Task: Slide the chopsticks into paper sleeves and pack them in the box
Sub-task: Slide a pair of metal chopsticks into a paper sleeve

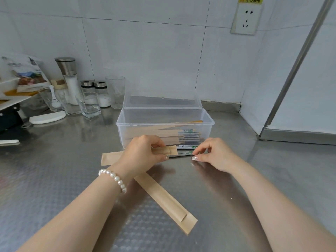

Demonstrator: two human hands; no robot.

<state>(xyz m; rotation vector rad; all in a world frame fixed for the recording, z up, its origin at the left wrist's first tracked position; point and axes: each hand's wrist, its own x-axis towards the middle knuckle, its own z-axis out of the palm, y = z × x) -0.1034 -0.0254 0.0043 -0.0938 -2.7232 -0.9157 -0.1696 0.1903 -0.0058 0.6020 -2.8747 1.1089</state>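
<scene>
A brown paper sleeve (164,150) lies flat on the steel counter just in front of the clear plastic box (209,124). My left hand (143,155) pinches its open end. A pair of chopsticks (183,154) with green print pokes out of that end, and my right hand (216,153) pinches their free tip. Another empty brown sleeve (163,197) lies diagonally below my left wrist. Inside the box lie several sleeved chopsticks. The box lid stands open against the wall.
At the back left stand a salt grinder (68,79), two small shakers (94,91), drinking glasses (89,104) and a white lid (47,118). A rack with a printed bag (27,73) fills the far left. A metal frame (291,73) rises at right.
</scene>
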